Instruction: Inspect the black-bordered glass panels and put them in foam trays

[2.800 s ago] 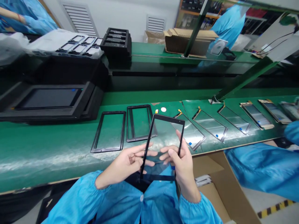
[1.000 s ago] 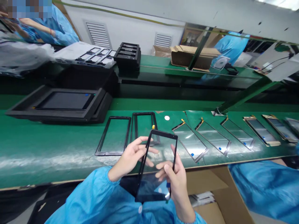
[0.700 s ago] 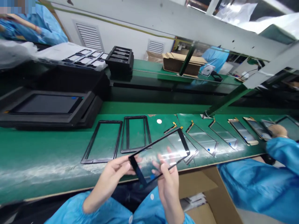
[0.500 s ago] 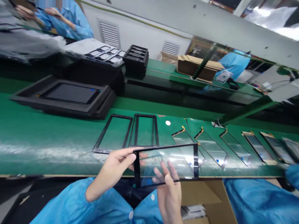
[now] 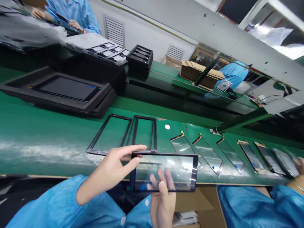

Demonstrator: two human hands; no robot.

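I hold a clear glass panel with a black border [image 5: 187, 172] lying sideways over the near edge of the green belt [image 5: 35, 139]. My left hand [image 5: 114, 166] pinches its left short end between thumb and fingers. My right hand [image 5: 162, 198] supports the lower long edge, thumb on the front, fingers showing through the glass behind. Both sleeves are light blue.
Two empty black frames [image 5: 108, 134] lie on the belt just beyond the panel. A row of several glass panels [image 5: 206, 152] runs to the right. Black trays [image 5: 64, 91] sit at the left. A co-worker's blue sleeve [image 5: 258, 205] is at the right, an open cardboard box [image 5: 197, 202] below.
The panel was upright in both hands; I have turned it clockwise until it lies horizontal, my left hand now at its left end. The view has tilted and shifted.
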